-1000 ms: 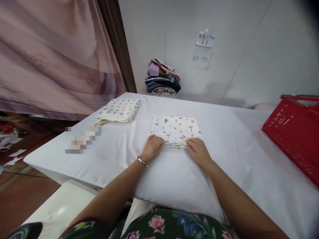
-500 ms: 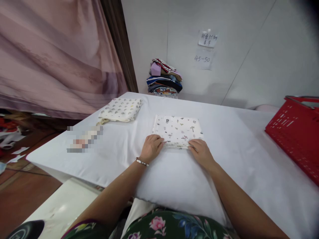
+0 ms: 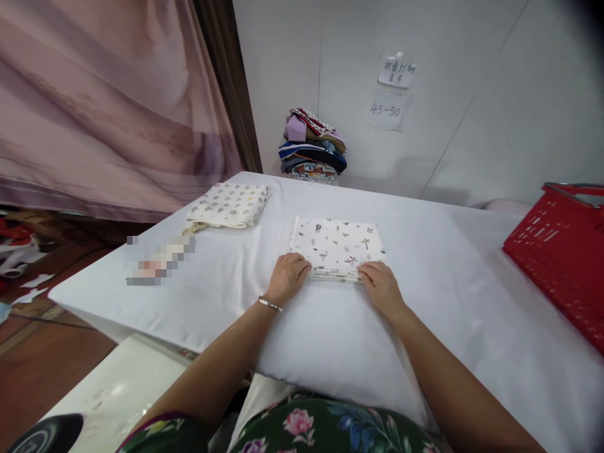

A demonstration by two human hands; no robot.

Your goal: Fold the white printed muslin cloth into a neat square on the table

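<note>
A folded white cloth (image 3: pixel 337 242) with small printed plants and figures lies flat on the white-covered table (image 3: pixel 453 277), its layered edge towards me. At the near left corner of this cloth, my left hand (image 3: pixel 289 277) has its fingers closed on the fold. My right hand (image 3: pixel 381 284) pinches the near right corner in the same way. Both thumbs are partly hidden. Farther back on the left rests another folded cloth (image 3: pixel 229 206), cream with grey printed shapes, and neither hand touches it.
A red plastic basket (image 3: pixel 561 251) stands at the table's right side. Folded fabrics (image 3: pixel 312 148) are stacked by the wall beyond the far edge. A blurred-out item (image 3: pixel 158 261) lies at left. The pink curtain (image 3: pixel 117 113) hangs behind, and handwritten papers (image 3: pixel 387 112) are on the wall.
The view has shifted very slightly. Both hands stay at the near corners of the folded cloth, which looks the same as before.
</note>
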